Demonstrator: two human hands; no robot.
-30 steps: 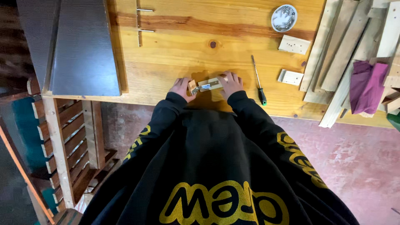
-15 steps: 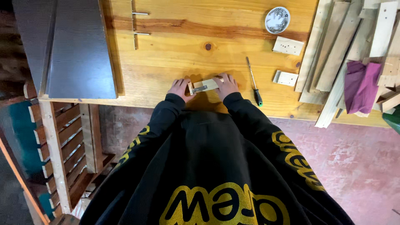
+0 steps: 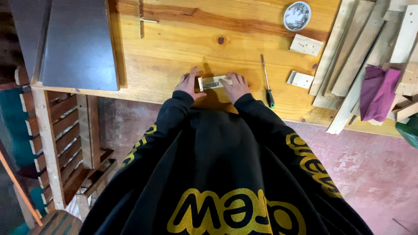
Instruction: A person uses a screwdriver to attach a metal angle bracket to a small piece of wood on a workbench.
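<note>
Far left there's a flat dark grey panel (image 3: 78, 43) lying on the knotty pine desk (image 3: 165, 56), then the left hand (image 3: 188, 84) and right hand (image 3: 236, 85) pinch the two ends of a small pale wooden block (image 3: 214, 82) with a metal plate on its face — it sits near the desk's front edge, fingers curled onto it from both sides. Just right of that lies a thin screwdriver (image 3: 266, 80) with a dark-green handle, two little drilled wood blocks (image 3: 300, 79), a round tin of screws (image 3: 297, 15), rough timber slats (image 3: 348, 52) and a crumpled purple cloth (image 3: 378, 92).
</note>
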